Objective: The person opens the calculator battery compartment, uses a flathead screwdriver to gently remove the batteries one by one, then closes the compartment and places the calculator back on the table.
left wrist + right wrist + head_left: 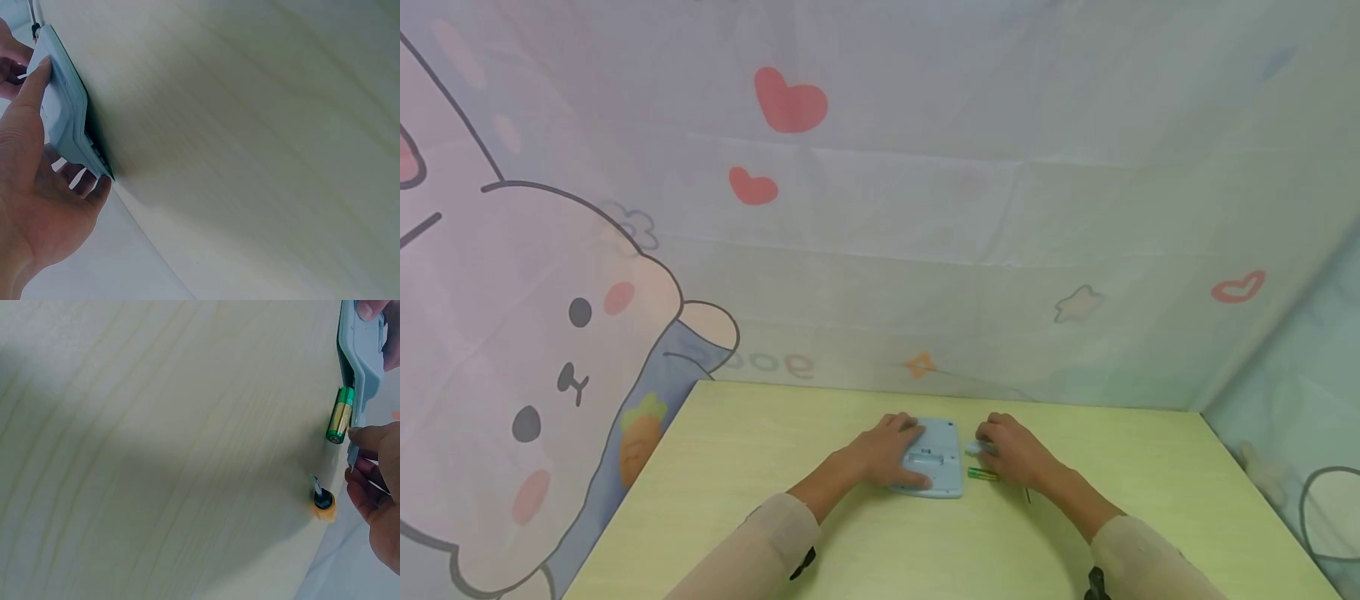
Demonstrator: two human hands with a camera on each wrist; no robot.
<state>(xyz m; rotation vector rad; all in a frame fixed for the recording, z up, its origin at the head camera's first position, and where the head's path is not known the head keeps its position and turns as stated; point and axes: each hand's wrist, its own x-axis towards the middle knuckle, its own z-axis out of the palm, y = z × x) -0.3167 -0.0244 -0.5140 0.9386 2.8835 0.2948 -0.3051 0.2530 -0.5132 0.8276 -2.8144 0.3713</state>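
Observation:
A light blue calculator (946, 479) lies back side up on the table, its battery slot (926, 459) uncovered. My left hand (887, 454) grips it across its left part, thumb on the near side and fingers at the far edge. To the right of it, my right hand (1017, 450) pinches a small light blue plastic piece (353, 455), which looks like a battery cover, between thumb and fingers. A green and gold battery (340, 415) lies on the table between the calculator and that hand. Most of the small piece is hidden by the fingers.
A screwdriver with an orange and black handle (324, 503) lies close by the right hand; its thin shaft (1028, 496) shows in the head view. Behind the pale wooden table (760, 483) hangs a printed cloth (880, 233).

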